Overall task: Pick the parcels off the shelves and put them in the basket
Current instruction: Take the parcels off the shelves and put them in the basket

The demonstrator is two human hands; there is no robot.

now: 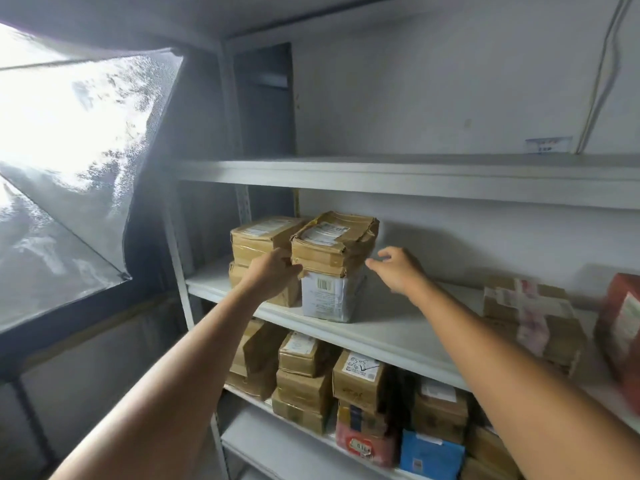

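A brown cardboard parcel with a white label lies on top of a white parcel on the middle shelf. My left hand touches the brown parcel's left front corner, fingers curled against it. My right hand hovers just right of that parcel with fingers spread, apart from it. A second stack of brown parcels stands behind and to the left. No basket is in view.
The upper shelf holds nothing I can see. Taped brown parcels and a red parcel sit at the right of the middle shelf. Several parcels crowd the lower shelf. A bright window is on the left.
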